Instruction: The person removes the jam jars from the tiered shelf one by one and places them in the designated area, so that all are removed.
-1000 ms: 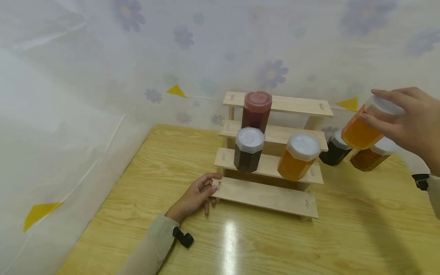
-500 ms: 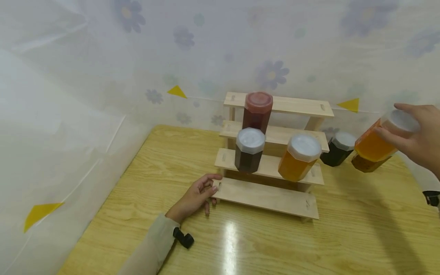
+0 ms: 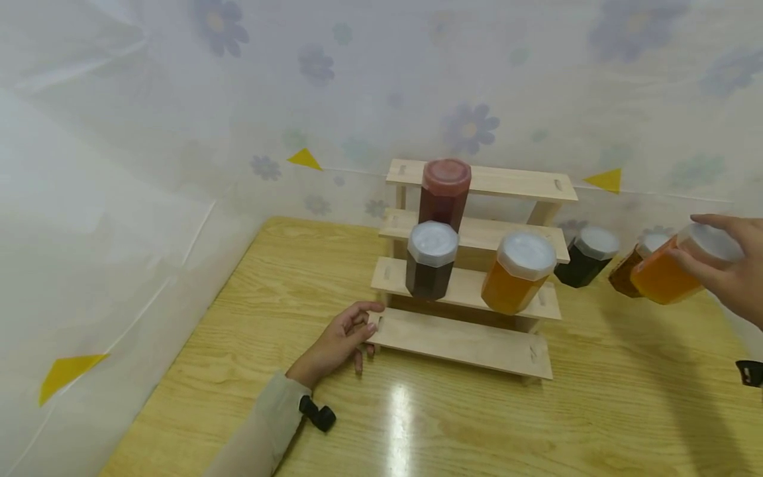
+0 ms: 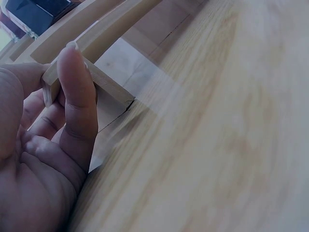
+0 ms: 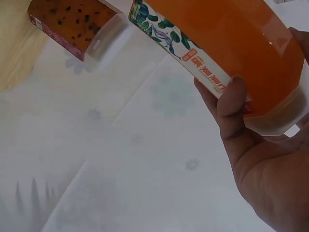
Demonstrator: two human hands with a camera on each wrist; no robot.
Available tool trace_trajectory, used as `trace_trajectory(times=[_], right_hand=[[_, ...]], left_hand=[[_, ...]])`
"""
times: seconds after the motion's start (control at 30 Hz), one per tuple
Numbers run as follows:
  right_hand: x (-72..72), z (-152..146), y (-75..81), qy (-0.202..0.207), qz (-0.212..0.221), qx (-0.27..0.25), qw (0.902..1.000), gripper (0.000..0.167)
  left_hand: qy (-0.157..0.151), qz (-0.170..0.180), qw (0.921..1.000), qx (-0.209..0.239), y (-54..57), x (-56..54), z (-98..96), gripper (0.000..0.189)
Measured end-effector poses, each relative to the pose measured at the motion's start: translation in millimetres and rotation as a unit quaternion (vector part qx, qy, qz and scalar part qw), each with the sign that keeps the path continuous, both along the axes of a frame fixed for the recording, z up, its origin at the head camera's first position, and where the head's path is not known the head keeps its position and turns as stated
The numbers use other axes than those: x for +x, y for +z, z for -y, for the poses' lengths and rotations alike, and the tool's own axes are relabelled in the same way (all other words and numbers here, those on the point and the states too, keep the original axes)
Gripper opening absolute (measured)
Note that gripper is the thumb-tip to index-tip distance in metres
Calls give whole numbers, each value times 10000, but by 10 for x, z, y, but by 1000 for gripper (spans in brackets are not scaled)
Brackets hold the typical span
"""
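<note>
My right hand (image 3: 739, 265) grips a jar of orange contents (image 3: 663, 275) near its white lid, at the right of the head view. In the right wrist view, the thumb presses beside this jar's printed label (image 5: 198, 60). Lower down, my left hand (image 3: 336, 341) pinches the left end of the bottom board of a stepped wooden display rack (image 3: 459, 338). Fingers curl round that board end in the left wrist view. On the rack stand a red-lidded dark jar (image 3: 444, 199), a white-lidded dark jar (image 3: 430, 268) and an amber jar (image 3: 512, 288).
Right of the rack, a dark green-black jar (image 3: 583, 262) stands on the wood-grain table (image 3: 238, 318). Beside it is a jar with seeded amber contents (image 3: 622, 273), partly hidden behind the held jar. A flowered plastic sheet (image 3: 357, 86) hangs behind and to the left.
My right hand has carried the orange jar rightward and downward, away from the rack; the seeded jar now shows to its left. My left hand has kept its hold on the rack.
</note>
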State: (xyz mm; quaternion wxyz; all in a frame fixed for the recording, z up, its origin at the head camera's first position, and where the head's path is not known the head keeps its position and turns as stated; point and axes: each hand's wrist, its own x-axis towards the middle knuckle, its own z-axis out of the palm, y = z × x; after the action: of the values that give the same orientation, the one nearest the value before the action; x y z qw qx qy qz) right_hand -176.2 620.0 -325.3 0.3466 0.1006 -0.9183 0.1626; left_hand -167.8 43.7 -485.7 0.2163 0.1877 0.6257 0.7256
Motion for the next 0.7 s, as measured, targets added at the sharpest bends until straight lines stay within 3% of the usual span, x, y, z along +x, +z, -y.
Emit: trace_trajectory(times=[0.43, 0.7], right_hand=[[114, -139, -355, -272, 547, -208, 9979, 65], [153, -179, -564, -13, 474, -366, 9982, 61]], left_hand=[[12, -9, 10000, -11, -19, -11, 2, 40], [-23, -53, 10000, -1, -33, -16, 7, 41]])
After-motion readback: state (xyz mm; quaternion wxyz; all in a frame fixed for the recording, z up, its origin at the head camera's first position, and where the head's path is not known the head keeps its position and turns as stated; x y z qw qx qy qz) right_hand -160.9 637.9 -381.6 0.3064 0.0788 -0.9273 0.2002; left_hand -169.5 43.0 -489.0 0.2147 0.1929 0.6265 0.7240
